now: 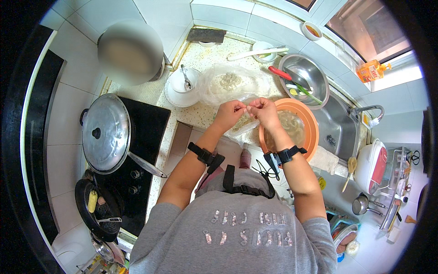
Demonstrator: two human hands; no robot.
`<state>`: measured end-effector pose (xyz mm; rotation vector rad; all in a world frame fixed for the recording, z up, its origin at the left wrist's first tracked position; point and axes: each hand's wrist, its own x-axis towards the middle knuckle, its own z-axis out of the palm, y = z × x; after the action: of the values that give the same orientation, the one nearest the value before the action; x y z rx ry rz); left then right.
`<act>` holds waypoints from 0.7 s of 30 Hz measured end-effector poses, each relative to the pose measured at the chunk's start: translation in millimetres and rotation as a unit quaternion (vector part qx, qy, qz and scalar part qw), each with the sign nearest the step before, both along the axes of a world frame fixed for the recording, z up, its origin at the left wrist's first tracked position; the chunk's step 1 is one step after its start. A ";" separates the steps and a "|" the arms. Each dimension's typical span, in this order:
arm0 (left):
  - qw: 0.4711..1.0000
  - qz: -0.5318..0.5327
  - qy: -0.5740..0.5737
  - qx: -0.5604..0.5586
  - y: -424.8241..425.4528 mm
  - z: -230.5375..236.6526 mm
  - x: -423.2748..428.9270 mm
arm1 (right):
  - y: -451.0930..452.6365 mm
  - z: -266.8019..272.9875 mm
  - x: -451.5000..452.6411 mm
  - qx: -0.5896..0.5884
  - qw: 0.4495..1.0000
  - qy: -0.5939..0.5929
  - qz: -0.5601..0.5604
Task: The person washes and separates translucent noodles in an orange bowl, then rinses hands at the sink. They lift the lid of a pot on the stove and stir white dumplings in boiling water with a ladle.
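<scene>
My left hand and my right hand meet above the counter's front edge, their fingertips pinched together. Whatever small thing lies between the fingertips is too small to make out. Below them is a clear plastic bag with pale pieces in it. Beside my right hand, partly under that forearm, stands an orange plastic basin with pale strips in cloudy liquid. Behind the hands lies another clear plastic bag with a pale, crumbly mass.
A steel bowl holding a red-handled knife and green onion stands by the sink. A white bowl with a spoon sits on a plate. At left, a lidded pan and a black wok stand on the cooktop.
</scene>
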<state>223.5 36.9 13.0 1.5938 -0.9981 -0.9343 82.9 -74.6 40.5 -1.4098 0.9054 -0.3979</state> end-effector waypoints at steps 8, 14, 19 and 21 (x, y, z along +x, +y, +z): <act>0.998 0.038 0.037 0.013 -2.8 -8.6 -2.3 | 1.3 -6.3 1.0 -0.008 1.000 -0.022 -0.021; 0.982 0.074 0.175 -0.001 -4.3 -29.7 -6.4 | 10.5 -6.6 -3.2 0.054 0.997 -0.010 -0.051; 0.977 0.052 0.206 -0.014 -1.6 -27.5 -6.8 | 9.5 -8.8 -6.0 0.081 0.996 -0.004 -0.030; 0.977 0.044 0.208 -0.027 0.0 -22.8 -6.9 | 8.3 -9.2 -7.9 0.069 0.997 0.011 -0.017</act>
<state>216.7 37.0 -9.8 1.3118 -0.6503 -1.1117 74.9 -66.3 31.3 -1.2754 0.9586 -0.3398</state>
